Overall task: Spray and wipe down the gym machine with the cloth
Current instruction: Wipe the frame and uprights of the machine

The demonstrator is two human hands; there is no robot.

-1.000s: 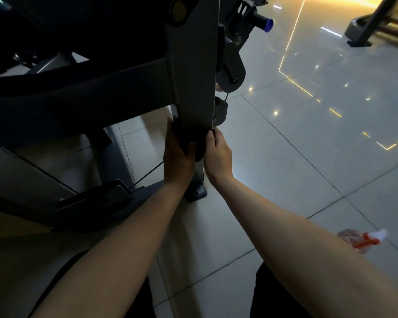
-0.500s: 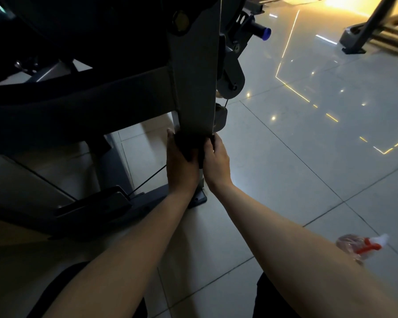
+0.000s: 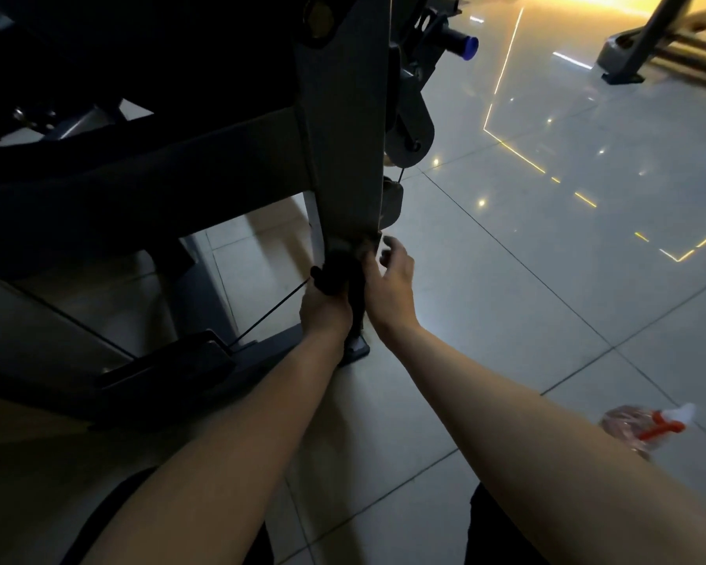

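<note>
A dark cloth [image 3: 337, 275] is bunched around the lower end of the grey upright post [image 3: 347, 136] of the gym machine [image 3: 139, 189], just below where the post's wide plate narrows. The left hand [image 3: 325, 311] grips the cloth from the left and below, fingers curled round the wad and hidden in it. The right hand [image 3: 392, 287] sits at the post's right edge with its inner side against the cloth. Its fingers [image 3: 388, 244] are loosely bent, with a small gap under them, and in the dim, blurred light it is unclear whether they pinch the cloth or only rest beside it. Both forearms reach forward and down from the bottom of the view.

Below the hands the post ends in a small dark foot [image 3: 357, 348] on the floor [image 3: 506, 320]. A thin black cable [image 3: 270, 309] runs from near the left hand down and left to the machine's dark base. On the post's right side hangs a round pulley [image 3: 410, 132], and higher up a knob with a blue cap [image 3: 469, 46] sticks out.

A spray bottle [image 3: 644, 432] with a clear body, red trigger and white nozzle lies on the glossy tiles at lower right, well apart from the hands and partly hidden behind the right forearm. What is inside cannot be made out. A second machine [image 3: 649, 38] stands at the top right.
</note>
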